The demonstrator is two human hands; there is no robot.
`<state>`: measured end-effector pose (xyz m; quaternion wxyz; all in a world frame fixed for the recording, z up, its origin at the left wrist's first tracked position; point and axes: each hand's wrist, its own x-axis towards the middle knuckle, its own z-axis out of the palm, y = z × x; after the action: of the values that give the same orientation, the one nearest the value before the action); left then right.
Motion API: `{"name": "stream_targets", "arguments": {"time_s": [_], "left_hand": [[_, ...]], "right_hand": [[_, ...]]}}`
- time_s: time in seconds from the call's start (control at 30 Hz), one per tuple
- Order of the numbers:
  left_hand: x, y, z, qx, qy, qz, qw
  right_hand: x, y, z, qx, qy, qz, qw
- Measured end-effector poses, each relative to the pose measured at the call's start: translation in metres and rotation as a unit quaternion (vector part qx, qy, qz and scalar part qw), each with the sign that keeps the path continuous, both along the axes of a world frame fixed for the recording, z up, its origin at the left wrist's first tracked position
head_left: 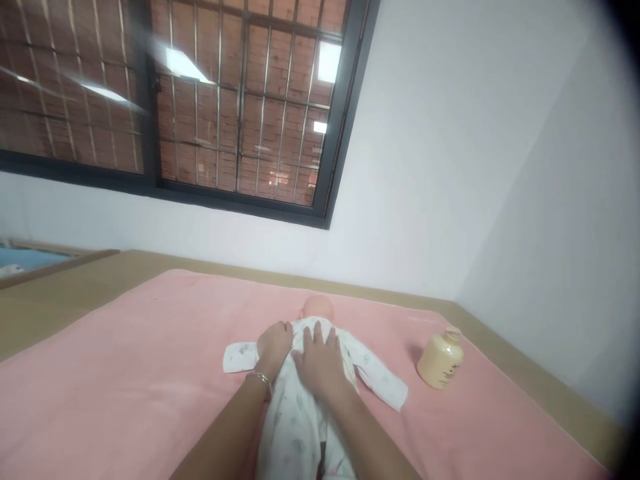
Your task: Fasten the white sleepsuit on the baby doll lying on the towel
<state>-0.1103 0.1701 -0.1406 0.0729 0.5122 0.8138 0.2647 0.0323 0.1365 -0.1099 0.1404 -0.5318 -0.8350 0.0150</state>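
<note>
A baby doll (317, 308) in a white printed sleepsuit (295, 427) lies on its back on a pink blanket (125, 373), head pointing away from me. My left hand (274, 343), a bracelet on the wrist, rests curled on the doll's shoulder with fingers bent against the cloth. My right hand (320, 360) lies flat on the doll's chest, fingers stretched toward the neck. The empty sleeves spread out to both sides.
A cream-yellow bottle (440, 360) stands on the blanket to the right of the doll. The blanket covers a tan mattress (60, 293) set against white walls. A barred window (240, 100) is above, and a blue surface (25, 257) shows at far left.
</note>
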Motion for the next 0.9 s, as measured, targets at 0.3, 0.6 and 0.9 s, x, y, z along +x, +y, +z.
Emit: {"name": "stream_targets", "arguments": {"time_s": [0.3, 0.6, 0.9], "left_hand": [[0.001, -0.001, 0.004, -0.009, -0.005, -0.004, 1.000], [0.002, -0.003, 0.006, -0.002, 0.000, -0.014, 1.000], [0.001, 0.001, 0.002, -0.009, 0.013, -0.004, 1.000]], "right_hand": [[0.012, 0.011, 0.002, -0.006, 0.010, -0.003, 1.000], [0.013, 0.024, 0.006, -0.034, 0.023, 0.025, 0.999], [0.016, 0.024, 0.007, 0.011, 0.020, 0.177, 0.984]]}}
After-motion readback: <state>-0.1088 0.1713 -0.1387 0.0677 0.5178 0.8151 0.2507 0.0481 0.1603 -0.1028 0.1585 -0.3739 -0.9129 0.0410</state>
